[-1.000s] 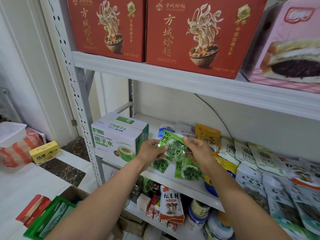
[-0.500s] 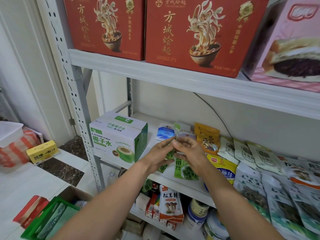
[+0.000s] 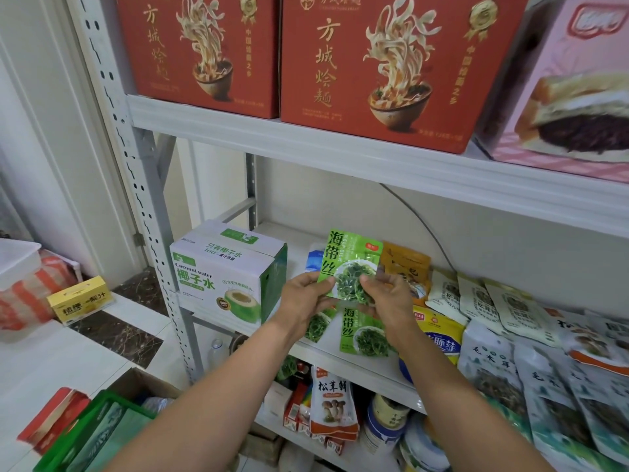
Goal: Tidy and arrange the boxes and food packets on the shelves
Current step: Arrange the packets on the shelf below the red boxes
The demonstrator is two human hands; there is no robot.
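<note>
Both hands, left hand (image 3: pixel 303 298) and right hand (image 3: pixel 388 298), pinch an upright seaweed packet (image 3: pixel 347 264); right-side pouches (image 3: pixel 493 366) look unsorted, so much remains.

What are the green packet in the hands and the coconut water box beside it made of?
The green packet looks like glossy plastic film, with glare and a clear window showing the seaweed. The coconut water box seems to be printed cardboard, fairly matte, with folded top flaps and creased edges.

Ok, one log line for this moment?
left hand: pinches seaweed packet | right hand: pinches it too | packet: upright over middle shelf | matching packet: flat on shelf
</note>
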